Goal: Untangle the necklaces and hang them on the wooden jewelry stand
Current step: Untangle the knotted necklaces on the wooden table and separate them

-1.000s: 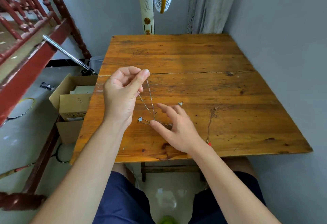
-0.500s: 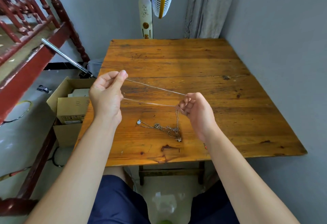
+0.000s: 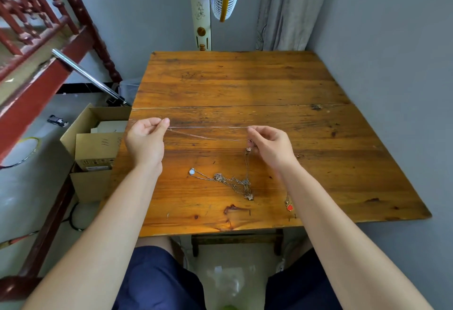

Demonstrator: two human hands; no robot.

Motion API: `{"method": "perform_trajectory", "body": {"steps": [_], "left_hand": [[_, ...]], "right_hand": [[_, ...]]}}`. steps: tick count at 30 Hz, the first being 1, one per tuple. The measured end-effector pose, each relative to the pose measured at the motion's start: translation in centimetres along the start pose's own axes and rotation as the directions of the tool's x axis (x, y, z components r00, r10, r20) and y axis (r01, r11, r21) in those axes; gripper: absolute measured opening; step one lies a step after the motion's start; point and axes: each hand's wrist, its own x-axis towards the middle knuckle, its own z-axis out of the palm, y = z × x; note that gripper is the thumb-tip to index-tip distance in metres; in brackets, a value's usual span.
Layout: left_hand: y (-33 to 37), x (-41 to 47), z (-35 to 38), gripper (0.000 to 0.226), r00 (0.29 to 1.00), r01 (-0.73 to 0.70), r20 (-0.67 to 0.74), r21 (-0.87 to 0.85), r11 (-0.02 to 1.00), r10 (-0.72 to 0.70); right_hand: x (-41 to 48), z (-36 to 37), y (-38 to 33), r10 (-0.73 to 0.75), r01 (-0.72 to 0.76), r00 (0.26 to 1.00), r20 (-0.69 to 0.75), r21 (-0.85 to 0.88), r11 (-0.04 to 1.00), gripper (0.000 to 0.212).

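**Chain stretched left to right, knot hanging below the right hand**

Both hands were up over the wooden table [image 3: 245,81], and a thin chain [image 3: 208,127] ran between them, almost level, its long axis straight across from left to right. The left hand [image 3: 145,138] had its end pinched between thumb and forefinger, the other fingers curled in. The right hand [image 3: 270,144] was closed on the other end in the same fine pinch. A second strand [image 3: 196,135] sagged just beneath the first, slanting down toward the right hand.

And here was the relation that mattered: from the right hand's fingertips a length dropped nearly straight down to the tangled clump [image 3: 239,183] lying on the table, directly below and slightly toward the person. A pale round pendant [image 3: 192,171] trailed off the clump's left side, roughly midway between the two hands. A red pendant [image 3: 290,207] lay apart near the table's front edge, beside the right forearm.

So the right hand was the nearer one to the knot, by my reading; the free run lay toward the left. The sensible pull looked to be leftward along the chain's axis, drawing slack out through the clump. No wooden jewelry stand was in view, so hanging appeared some way off.
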Motion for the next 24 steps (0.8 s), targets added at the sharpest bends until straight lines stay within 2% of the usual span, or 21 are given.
{"method": "perform_trajectory", "body": {"steps": [8, 13, 17, 20, 22, 24], "left_hand": [[-2.4, 2.9, 0.6, 0.011, 0.989, -0.145, 0.043, 0.273, 0.951, 0.138], [-3.2, 1.8, 0.1, 0.019, 0.970, -0.236, 0.153, 0.393, 0.889, 0.189], [-3.7, -1.5, -1.1, 0.022, 0.927, -0.357, 0.285, 0.466, 0.810, 0.244], [-4.8, -4.5, -2.0, 0.032, 0.880, -0.465, 0.389, 0.582, 0.667, 0.273], [-6.0, -6.1, -2.3, 0.039, 0.838, -0.545, 0.446, 0.665, 0.511, 0.313], [-6.7, -7.2, -2.5, 0.037, 0.812, -0.582, 0.460, 0.683, 0.441, 0.358]], "right_hand": [[4.0, 2.0, 0.3, -0.151, 0.148, 0.989, 0.007, -0.250, 0.957, 0.024], [2.9, 1.8, 1.0, -0.199, 0.197, 0.980, 0.021, -0.286, 0.938, 0.024], [0.0, 1.2, 1.6, -0.307, 0.302, 0.950, 0.062, -0.440, 0.846, 0.020], [-2.9, 0.9, 1.9, -0.280, 0.329, 0.944, 0.173, -0.510, 0.795, 0.025], [-4.9, 0.8, 2.3, -0.279, 0.364, 0.932, 0.234, -0.592, 0.719, 0.035], [-6.4, 0.9, 2.9, -0.316, 0.401, 0.914, 0.253, -0.671, 0.623, 0.038]]}}
